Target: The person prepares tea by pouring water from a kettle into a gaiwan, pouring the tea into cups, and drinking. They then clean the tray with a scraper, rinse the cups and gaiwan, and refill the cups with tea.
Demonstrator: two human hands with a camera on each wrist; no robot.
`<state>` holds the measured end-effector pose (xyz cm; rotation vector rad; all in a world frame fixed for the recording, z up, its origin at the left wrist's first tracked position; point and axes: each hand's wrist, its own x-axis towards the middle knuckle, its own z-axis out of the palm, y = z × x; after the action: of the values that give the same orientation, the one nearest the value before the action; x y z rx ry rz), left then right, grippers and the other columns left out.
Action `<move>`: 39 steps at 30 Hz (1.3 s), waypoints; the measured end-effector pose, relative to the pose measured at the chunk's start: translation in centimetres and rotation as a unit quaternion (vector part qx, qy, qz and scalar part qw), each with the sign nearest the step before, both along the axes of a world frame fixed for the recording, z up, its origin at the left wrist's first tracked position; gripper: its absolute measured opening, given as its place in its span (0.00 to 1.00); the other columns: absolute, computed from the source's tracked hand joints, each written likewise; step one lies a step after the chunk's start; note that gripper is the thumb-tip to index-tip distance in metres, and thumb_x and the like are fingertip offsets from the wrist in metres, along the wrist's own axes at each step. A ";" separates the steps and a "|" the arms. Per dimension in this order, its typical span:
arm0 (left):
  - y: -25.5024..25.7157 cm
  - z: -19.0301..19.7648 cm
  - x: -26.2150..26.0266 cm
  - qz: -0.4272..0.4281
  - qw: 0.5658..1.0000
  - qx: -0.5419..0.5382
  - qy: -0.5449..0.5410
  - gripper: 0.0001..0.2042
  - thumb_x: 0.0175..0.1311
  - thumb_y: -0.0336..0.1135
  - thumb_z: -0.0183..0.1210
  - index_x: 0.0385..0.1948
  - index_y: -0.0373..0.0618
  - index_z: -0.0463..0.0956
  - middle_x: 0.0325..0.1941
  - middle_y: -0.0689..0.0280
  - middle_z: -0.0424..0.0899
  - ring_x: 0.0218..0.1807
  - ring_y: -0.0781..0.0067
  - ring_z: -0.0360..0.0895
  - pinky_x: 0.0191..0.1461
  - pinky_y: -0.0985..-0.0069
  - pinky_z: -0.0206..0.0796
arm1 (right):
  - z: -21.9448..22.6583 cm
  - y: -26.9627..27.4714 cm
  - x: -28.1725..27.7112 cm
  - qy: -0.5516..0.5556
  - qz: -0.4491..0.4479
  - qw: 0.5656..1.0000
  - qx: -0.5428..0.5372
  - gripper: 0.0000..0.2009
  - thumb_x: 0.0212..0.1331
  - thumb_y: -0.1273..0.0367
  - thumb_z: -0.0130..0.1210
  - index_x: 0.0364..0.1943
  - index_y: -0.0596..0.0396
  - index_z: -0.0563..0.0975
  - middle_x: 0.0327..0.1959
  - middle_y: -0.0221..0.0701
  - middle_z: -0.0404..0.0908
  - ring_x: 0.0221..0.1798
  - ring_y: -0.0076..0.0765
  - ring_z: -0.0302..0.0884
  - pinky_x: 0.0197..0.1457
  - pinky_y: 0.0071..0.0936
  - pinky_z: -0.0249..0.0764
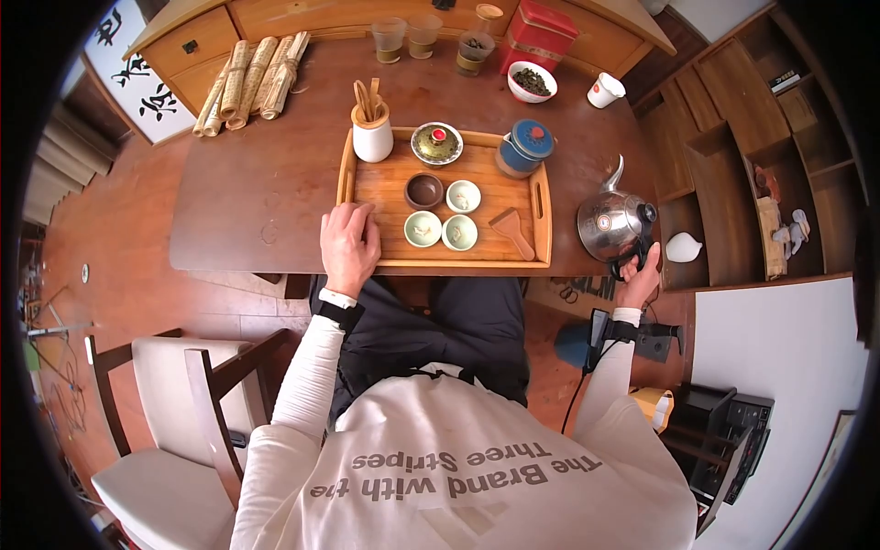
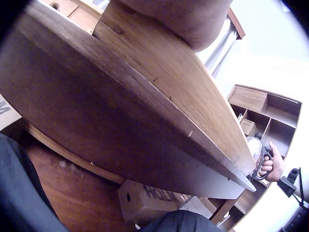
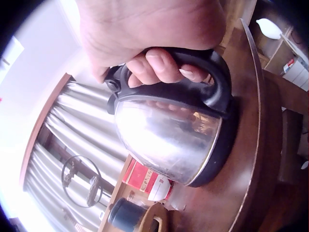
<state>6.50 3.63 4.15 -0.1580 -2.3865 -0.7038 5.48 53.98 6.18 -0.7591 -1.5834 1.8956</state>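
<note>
At the table's right end, my right hand (image 1: 639,277) grips the black handle (image 3: 219,82) of a steel electric kettle (image 1: 607,227), fingers curled through the loop. The kettle stands upright, its spout pointing away from me. My left hand (image 1: 347,247) rests on the front left corner of a wooden tea tray (image 1: 390,249), fingers loosely bent. On the tray are a dark brown cup (image 1: 423,192), three pale green cups (image 1: 423,229), a lidded gaiwan (image 1: 437,144), a blue teapot (image 1: 527,147), a wooden scraper (image 1: 513,233) and a white holder (image 1: 373,142) with wooden tea tools.
Bamboo scrolls (image 1: 252,81) lie at the back left. Along the back stand glass cups (image 1: 389,41), a red tin (image 1: 541,35), a bowl of tea leaves (image 1: 532,82) and a white cup (image 1: 605,91). Shelves (image 1: 733,183) rise on the right; a chair (image 1: 174,412) stands left.
</note>
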 end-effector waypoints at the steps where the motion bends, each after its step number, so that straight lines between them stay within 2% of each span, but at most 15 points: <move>1: 0.0 0.0 0.0 0.000 1.000 0.000 0.000 0.10 0.59 0.24 0.62 0.42 0.44 0.81 0.38 0.63 0.81 0.42 0.58 0.78 0.47 0.63 0.66 | 0.0 0.0 0.0 0.000 0.008 1.000 0.001 0.22 0.68 0.49 0.63 0.38 0.57 0.81 0.23 0.24 0.74 0.18 0.18 0.66 0.21 0.17 0.58; 5: 0.0 -0.1 -0.1 -0.003 1.000 -0.003 0.008 0.10 0.59 0.24 0.62 0.42 0.44 0.81 0.38 0.63 0.81 0.42 0.58 0.78 0.47 0.63 0.66 | 0.3 -0.4 0.0 0.000 -0.013 1.000 -0.017 0.21 0.68 0.50 0.63 0.38 0.57 0.81 0.23 0.24 0.75 0.19 0.18 0.66 0.21 0.18 0.58; 16: -0.1 -0.1 0.1 -0.004 1.000 -0.001 0.004 0.10 0.59 0.25 0.61 0.42 0.44 0.81 0.37 0.63 0.81 0.43 0.57 0.78 0.47 0.63 0.66 | 1.0 -0.9 0.1 0.000 0.015 1.000 -0.012 0.22 0.68 0.49 0.62 0.37 0.56 0.82 0.24 0.24 0.75 0.19 0.18 0.66 0.21 0.18 0.58; 18: 0.0 0.0 -0.1 0.000 1.000 0.002 0.020 0.10 0.59 0.24 0.61 0.42 0.43 0.82 0.37 0.62 0.81 0.43 0.57 0.78 0.47 0.63 0.66 | 1.7 -0.5 0.2 0.005 0.026 0.999 -0.028 0.22 0.68 0.47 0.63 0.36 0.55 0.81 0.23 0.23 0.73 0.17 0.19 0.64 0.20 0.19 0.57; 19: 0.0 0.1 0.0 0.002 1.000 -0.002 0.015 0.10 0.59 0.24 0.61 0.42 0.43 0.82 0.36 0.62 0.81 0.43 0.56 0.78 0.48 0.63 0.67 | 4.3 -3.3 0.3 0.005 -0.001 1.000 -0.019 0.23 0.71 0.45 0.58 0.29 0.49 0.75 0.17 0.18 0.65 0.14 0.15 0.52 0.18 0.20 0.50; 21: 0.0 -0.3 -0.1 -0.001 1.000 0.008 0.015 0.09 0.59 0.24 0.61 0.41 0.44 0.82 0.36 0.63 0.80 0.43 0.57 0.78 0.47 0.62 0.67 | 5.2 -2.9 0.8 -0.006 0.006 0.999 -0.046 0.24 0.72 0.44 0.56 0.28 0.49 0.72 0.16 0.17 0.60 0.14 0.17 0.51 0.20 0.22 0.49; 22: 0.0 -0.3 -0.1 0.000 1.000 0.007 0.015 0.09 0.59 0.24 0.61 0.41 0.44 0.82 0.37 0.63 0.80 0.43 0.58 0.78 0.47 0.62 0.66 | 5.5 -2.4 1.2 0.013 0.028 0.997 -0.071 0.23 0.68 0.46 0.61 0.37 0.53 0.78 0.22 0.23 0.71 0.16 0.19 0.59 0.20 0.20 0.53; 24: 0.0 -0.3 -0.1 -0.002 1.000 0.008 0.015 0.09 0.59 0.24 0.61 0.41 0.44 0.82 0.37 0.63 0.80 0.43 0.58 0.78 0.47 0.63 0.66 | 6.0 -1.9 1.5 0.027 0.053 0.996 -0.072 0.22 0.69 0.46 0.61 0.38 0.53 0.78 0.22 0.23 0.70 0.16 0.18 0.58 0.20 0.20 0.53; 27: -0.1 0.1 0.0 -0.005 1.000 0.009 0.020 0.09 0.59 0.24 0.61 0.42 0.44 0.81 0.38 0.63 0.81 0.43 0.58 0.78 0.47 0.63 0.66 | 9.2 -3.7 1.7 0.042 0.099 0.992 -0.064 0.21 0.70 0.48 0.60 0.40 0.52 0.77 0.22 0.22 0.68 0.17 0.17 0.54 0.21 0.20 0.53; 29: -0.1 0.0 0.0 -0.006 1.000 0.014 0.026 0.10 0.59 0.24 0.61 0.42 0.44 0.81 0.38 0.63 0.81 0.43 0.58 0.78 0.47 0.63 0.66 | 11.5 -5.4 1.3 0.037 0.115 0.993 -0.010 0.29 0.74 0.41 0.49 0.21 0.48 0.68 0.11 0.15 0.52 0.14 0.18 0.47 0.22 0.22 0.45; 31: -0.2 -0.3 0.0 -0.004 1.000 0.016 0.025 0.10 0.59 0.24 0.61 0.42 0.44 0.81 0.39 0.63 0.82 0.43 0.58 0.78 0.47 0.63 0.66 | 13.7 -7.3 1.4 0.045 0.132 0.990 0.001 0.30 0.74 0.41 0.48 0.20 0.48 0.67 0.11 0.15 0.52 0.14 0.17 0.46 0.22 0.21 0.45; 33: -0.2 -0.3 0.2 0.000 1.000 0.020 0.021 0.10 0.59 0.24 0.61 0.42 0.44 0.81 0.39 0.63 0.82 0.43 0.58 0.78 0.47 0.63 0.66 | 15.2 -8.4 1.7 0.077 0.179 0.980 -0.042 0.30 0.74 0.40 0.47 0.21 0.48 0.67 0.11 0.15 0.53 0.13 0.18 0.45 0.22 0.22 0.46; 34: -0.1 -0.2 0.0 0.001 1.000 0.020 0.015 0.10 0.59 0.24 0.62 0.42 0.43 0.81 0.39 0.62 0.82 0.43 0.57 0.78 0.47 0.63 0.66 | 15.8 -8.8 2.1 0.096 0.243 0.965 -0.034 0.30 0.75 0.40 0.44 0.22 0.49 0.68 0.10 0.15 0.54 0.13 0.18 0.45 0.22 0.22 0.46; 36: 0.0 -0.3 0.0 0.003 1.000 0.021 0.016 0.10 0.59 0.24 0.62 0.42 0.43 0.82 0.39 0.62 0.82 0.43 0.57 0.78 0.47 0.63 0.66 | 17.0 -10.5 2.8 0.106 0.264 0.958 -0.034 0.30 0.75 0.41 0.43 0.22 0.50 0.69 0.10 0.16 0.54 0.13 0.18 0.45 0.23 0.22 0.47; 39: -0.1 -0.1 0.1 0.010 1.000 0.016 0.004 0.10 0.58 0.24 0.62 0.42 0.43 0.82 0.39 0.62 0.82 0.43 0.56 0.78 0.47 0.62 0.66 | 16.3 -12.7 4.0 0.115 0.302 0.945 -0.048 0.30 0.77 0.43 0.40 0.25 0.53 0.72 0.11 0.17 0.54 0.15 0.20 0.47 0.26 0.23 0.51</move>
<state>6.63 3.50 4.05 -0.1244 -2.3642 -0.7297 9.47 41.29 22.50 -0.0625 -1.7038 2.3947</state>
